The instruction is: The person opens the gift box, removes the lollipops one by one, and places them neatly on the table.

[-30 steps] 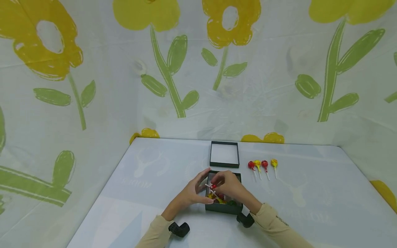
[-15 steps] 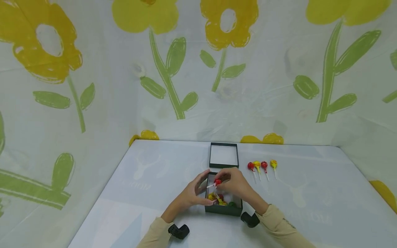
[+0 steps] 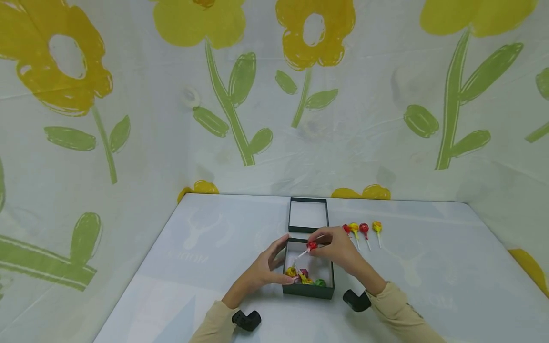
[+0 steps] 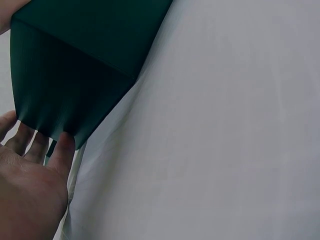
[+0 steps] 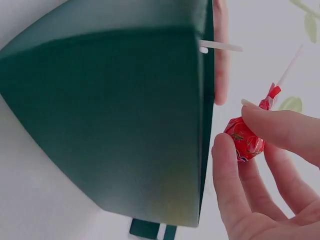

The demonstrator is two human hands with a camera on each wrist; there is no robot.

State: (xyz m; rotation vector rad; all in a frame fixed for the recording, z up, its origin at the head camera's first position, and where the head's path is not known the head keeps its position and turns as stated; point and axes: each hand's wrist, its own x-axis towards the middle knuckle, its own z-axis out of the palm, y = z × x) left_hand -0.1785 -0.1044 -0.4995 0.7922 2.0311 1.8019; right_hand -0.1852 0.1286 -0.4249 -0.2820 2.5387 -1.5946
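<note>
My right hand (image 3: 336, 248) pinches a red-wrapped lollipop (image 3: 311, 246) by its head between thumb and fingers, over the right part of an open dark green box (image 3: 308, 291). Its white stick points down and left in the head view. My left hand (image 3: 260, 267) spans the box's left side and holds it, thumb at the front corner, a finger at the back corner. Inside, toward the front, lie several lollipops, among them a yellow one (image 3: 291, 271) and a green one (image 3: 320, 283). In the right wrist view, the red lollipop (image 5: 247, 140) is beside the box wall (image 5: 115, 125).
Behind the box lies its lid (image 3: 309, 229), white inside up. Right of it, several lollipops stand in a row on the white table (image 3: 206, 238), including a red one (image 3: 364, 227) and a yellow one (image 3: 377, 226). A flower-printed curtain (image 3: 364, 138) hangs behind.
My right hand has lifted the red lollipop from among the others in the box and moved it up and right. The left hand stays at the box's left side.
</note>
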